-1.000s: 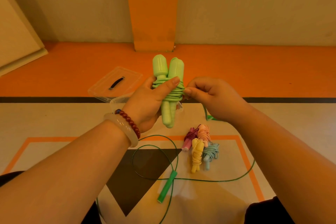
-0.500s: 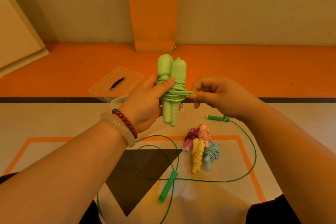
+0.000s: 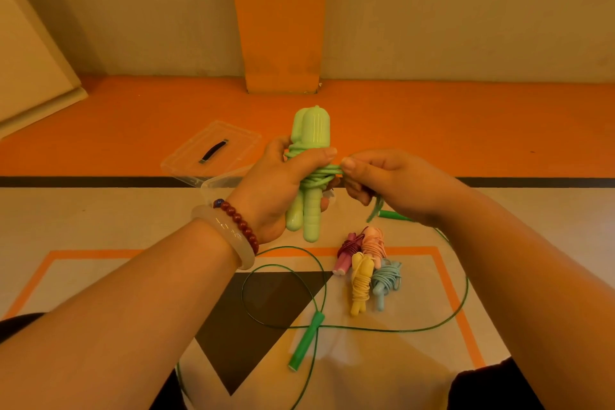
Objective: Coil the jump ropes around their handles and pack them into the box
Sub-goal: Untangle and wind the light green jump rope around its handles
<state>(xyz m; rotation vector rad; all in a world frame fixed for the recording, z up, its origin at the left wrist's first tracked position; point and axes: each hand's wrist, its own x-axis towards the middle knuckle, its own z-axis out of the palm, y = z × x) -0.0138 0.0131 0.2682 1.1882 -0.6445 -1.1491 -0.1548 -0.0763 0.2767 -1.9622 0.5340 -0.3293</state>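
Since half a second ago, the right hand point(image 3: 392, 186) has closed the gap to the bundle; the taut stretch of rope between the coil and its fingertips is gone.

1. Left hand point(image 3: 276, 190): fingers curled round the two pale green plastic handles point(image 3: 311, 130), which stand upright side by side. The thumb point(image 3: 319, 156) lies across the front of the coil. The handle tops rise above the fingers and the lower ends project below the palm.
2. Right hand: thumb and forefinger pinch the pale green rope point(image 3: 316, 176) at the right edge of the coil, just beside the left thumb tip. A short loose tail hangs below the right palm.
3. Below both hands, on the patterned floor point(image 3: 100, 220): four coiled ropes touching in a cluster, maroon point(image 3: 347, 253), pink point(image 3: 374, 243), yellow point(image 3: 361, 286) and light blue point(image 3: 386, 283).
4. An uncoiled dark green thin-cord rope point(image 3: 306, 341) loops round that cluster.
5. Beyond the left fingers: a clear plastic lid with a black handle point(image 3: 213, 150).
6. Left wrist: a red bead bracelet point(image 3: 241, 226) and a pale bangle point(image 3: 226, 236).
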